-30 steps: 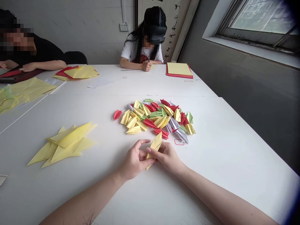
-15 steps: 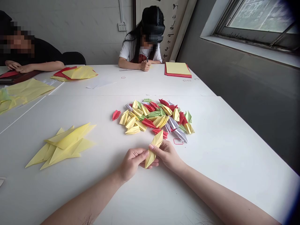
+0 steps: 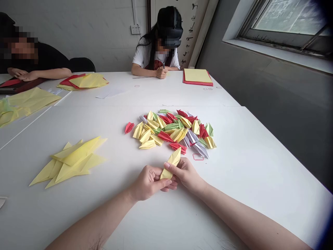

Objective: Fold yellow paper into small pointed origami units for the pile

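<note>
A folded yellow paper piece [image 3: 171, 163], narrow and pointed at its upper end, is held between both hands above the white table [image 3: 109, 211]. My left hand [image 3: 148, 182] is closed on its lower end, the thumb pressed across the paper. Higher up, my right hand [image 3: 188, 175] grips the same piece with its thumb on the front face; some fingers are hidden behind it. Just beyond the hands lies a heap of small folded paper pieces [image 3: 166, 126] in yellow, red, green and pale purple. One red piece [image 3: 129, 127] sits apart at the heap's left.
Larger yellow folded papers [image 3: 75, 159] overlap on the left. Farther back are red and yellow sheets [image 3: 88, 81] and a square paper stack [image 3: 197, 76]. A person with a headset [image 3: 158, 52] writes across the table; another person [image 3: 39, 59] sits far left.
My left thumb has moved down and right across the lower end of the yellow piece, whose bottom tip no longer shows. My right hand still holds it.
</note>
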Demonstrator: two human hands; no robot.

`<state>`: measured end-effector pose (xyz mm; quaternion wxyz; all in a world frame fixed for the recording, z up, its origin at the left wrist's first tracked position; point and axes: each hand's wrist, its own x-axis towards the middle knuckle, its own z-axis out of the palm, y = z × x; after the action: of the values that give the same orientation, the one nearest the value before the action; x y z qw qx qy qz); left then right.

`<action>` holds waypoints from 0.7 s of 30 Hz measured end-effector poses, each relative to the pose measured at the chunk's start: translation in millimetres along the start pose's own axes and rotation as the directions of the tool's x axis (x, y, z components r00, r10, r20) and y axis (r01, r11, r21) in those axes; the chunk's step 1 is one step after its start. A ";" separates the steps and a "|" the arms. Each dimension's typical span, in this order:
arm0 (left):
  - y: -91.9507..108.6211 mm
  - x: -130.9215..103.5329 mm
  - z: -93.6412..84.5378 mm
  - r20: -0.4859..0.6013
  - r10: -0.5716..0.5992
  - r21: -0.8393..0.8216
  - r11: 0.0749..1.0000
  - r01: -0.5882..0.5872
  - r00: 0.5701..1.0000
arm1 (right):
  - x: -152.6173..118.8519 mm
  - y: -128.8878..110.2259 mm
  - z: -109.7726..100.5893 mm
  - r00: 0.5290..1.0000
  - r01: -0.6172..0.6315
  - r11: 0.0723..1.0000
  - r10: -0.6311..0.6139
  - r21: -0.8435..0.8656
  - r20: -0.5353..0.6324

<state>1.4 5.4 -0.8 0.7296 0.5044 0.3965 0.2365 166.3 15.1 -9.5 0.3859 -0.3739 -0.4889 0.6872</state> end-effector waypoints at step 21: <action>-0.5 7.6 -4.5 -0.180 0.083 -0.291 0.947 -0.133 0.980 | 3.3 -1.4 -8.2 0.994 0.072 0.980 -0.085 0.187 0.064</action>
<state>2.1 13.3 -4.6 0.7486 0.3868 0.3865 0.3749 172.4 21.5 -10.5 0.4278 -0.2919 -0.4512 0.7267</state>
